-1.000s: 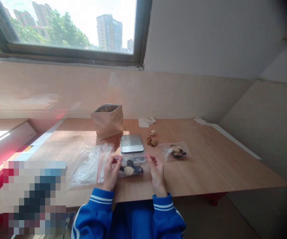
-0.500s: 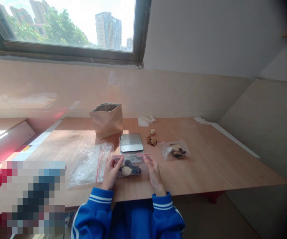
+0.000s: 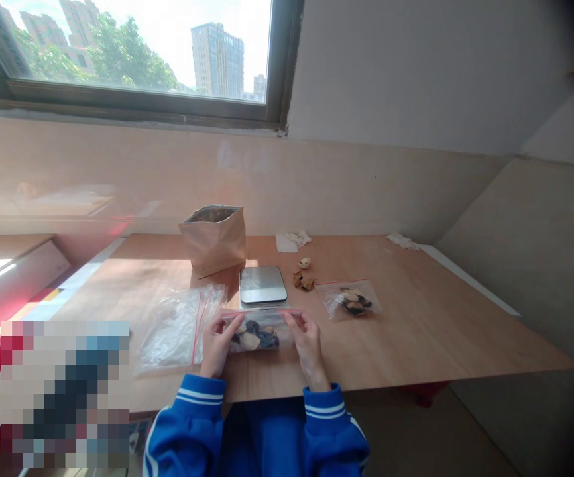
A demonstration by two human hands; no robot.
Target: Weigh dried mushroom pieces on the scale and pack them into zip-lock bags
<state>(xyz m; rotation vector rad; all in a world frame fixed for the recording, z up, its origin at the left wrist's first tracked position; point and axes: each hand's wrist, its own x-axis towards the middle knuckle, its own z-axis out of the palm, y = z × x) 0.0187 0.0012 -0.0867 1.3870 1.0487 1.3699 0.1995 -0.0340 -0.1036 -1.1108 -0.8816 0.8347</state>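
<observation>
I hold a small clear zip bag (image 3: pixel 260 329) with a red seal strip, filled with dark and pale dried pieces, just above the near part of the wooden table (image 3: pixel 416 331). My left hand (image 3: pixel 217 344) pinches its left end. My right hand (image 3: pixel 307 343) pinches its right end along the top strip. Both sleeves are blue with white stripes.
A small digital scale (image 3: pixel 262 285) lies just behind the bag. A brown paper pouch (image 3: pixel 212 240) stands open behind it. A pile of empty zip bags (image 3: pixel 180 328) lies to the left, a second filled bag (image 3: pixel 349 299) to the right, loose dried pieces (image 3: pixel 304 279) between.
My hands have moved slightly closer together along the bag's top strip, and the bag has lifted a little. Nothing else has moved.
</observation>
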